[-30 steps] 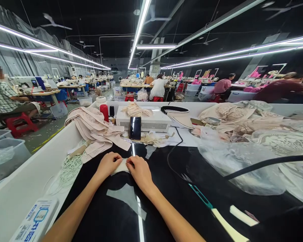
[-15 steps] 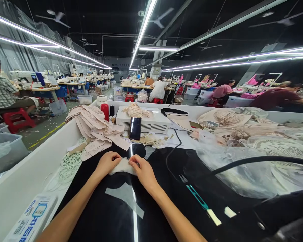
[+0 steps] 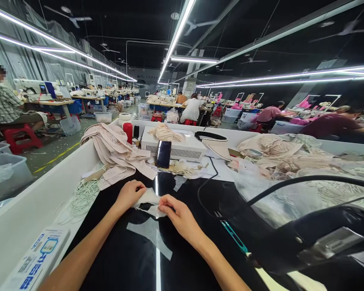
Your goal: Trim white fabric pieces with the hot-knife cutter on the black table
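Note:
My left hand (image 3: 130, 195) is closed in a pinch on the left end of a small off-white fabric piece (image 3: 149, 195), just above the glossy black tabletop. My right hand (image 3: 180, 213) pinches the near right edge of a thin whitish layer (image 3: 154, 210) at that piece. A dark gap shows between this layer and the fabric; whether they are still joined at the ends I cannot tell. Nearer to me, a curved translucent sheet (image 3: 151, 235) lies flat on the black surface.
Teal-handled snips (image 3: 235, 236) and a dark device (image 3: 315, 238) with a thick cable are at right. Behind stand a phone (image 3: 164, 153), a white box (image 3: 182, 146) and beige fabric pieces (image 3: 109, 141). Clear plastic bags (image 3: 261, 194) lie right; pale green cord (image 3: 85, 198) left.
My right hand has moved slightly right and toward me, drawing a thin layer away from the fabric. My left hand stays nearly in place. The dark device has come further into view at right.

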`<state>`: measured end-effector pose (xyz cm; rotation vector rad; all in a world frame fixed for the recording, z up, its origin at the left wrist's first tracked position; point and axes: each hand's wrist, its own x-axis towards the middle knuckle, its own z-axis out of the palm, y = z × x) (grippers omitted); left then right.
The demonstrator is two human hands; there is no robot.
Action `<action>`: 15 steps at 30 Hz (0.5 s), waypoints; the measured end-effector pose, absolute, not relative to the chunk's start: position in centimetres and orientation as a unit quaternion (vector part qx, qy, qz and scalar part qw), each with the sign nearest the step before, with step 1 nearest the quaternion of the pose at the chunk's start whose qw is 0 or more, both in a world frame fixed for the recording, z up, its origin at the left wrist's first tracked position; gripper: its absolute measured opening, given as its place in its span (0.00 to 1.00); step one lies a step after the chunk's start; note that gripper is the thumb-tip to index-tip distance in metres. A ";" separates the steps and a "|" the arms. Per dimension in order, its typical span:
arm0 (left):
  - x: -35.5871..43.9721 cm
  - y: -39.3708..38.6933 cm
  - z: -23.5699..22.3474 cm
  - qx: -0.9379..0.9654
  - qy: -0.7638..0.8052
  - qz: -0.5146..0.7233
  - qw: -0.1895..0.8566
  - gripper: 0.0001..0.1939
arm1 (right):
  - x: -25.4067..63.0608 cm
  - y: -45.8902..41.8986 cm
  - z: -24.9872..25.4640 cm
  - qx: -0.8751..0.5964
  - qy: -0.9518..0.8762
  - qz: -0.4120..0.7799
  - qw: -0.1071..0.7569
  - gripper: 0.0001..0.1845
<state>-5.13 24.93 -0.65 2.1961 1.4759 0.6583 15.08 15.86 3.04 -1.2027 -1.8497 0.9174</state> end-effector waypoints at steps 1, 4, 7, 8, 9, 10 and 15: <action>-5.1 25.0 -0.7 0.788 0.529 0.237 0.207 0.11 | 15.2 15.5 3.2 -0.461 -0.722 0.370 0.360 0.07; -5.2 25.1 -0.8 0.787 0.529 0.238 0.210 0.11 | 15.7 14.5 3.9 -0.437 -0.728 0.407 0.336 0.08; -5.2 25.1 -0.9 0.788 0.528 0.237 0.212 0.11 | 16.1 13.8 4.6 -0.424 -0.728 0.431 0.324 0.08; -5.2 25.1 -0.9 0.788 0.527 0.237 0.213 0.11 | 16.2 13.8 4.7 -0.424 -0.725 0.435 0.325 0.08; -5.2 25.1 -0.8 0.788 0.526 0.237 0.213 0.11 | 16.2 13.8 4.8 -0.425 -0.721 0.437 0.329 0.09; -5.2 25.1 -0.8 0.788 0.526 0.237 0.214 0.11 | 16.2 14.0 4.9 -0.428 -0.715 0.438 0.336 0.09; -5.3 24.9 -0.7 0.790 0.522 0.240 0.214 0.11 | 15.6 16.0 4.5 -0.457 -0.689 0.414 0.380 0.09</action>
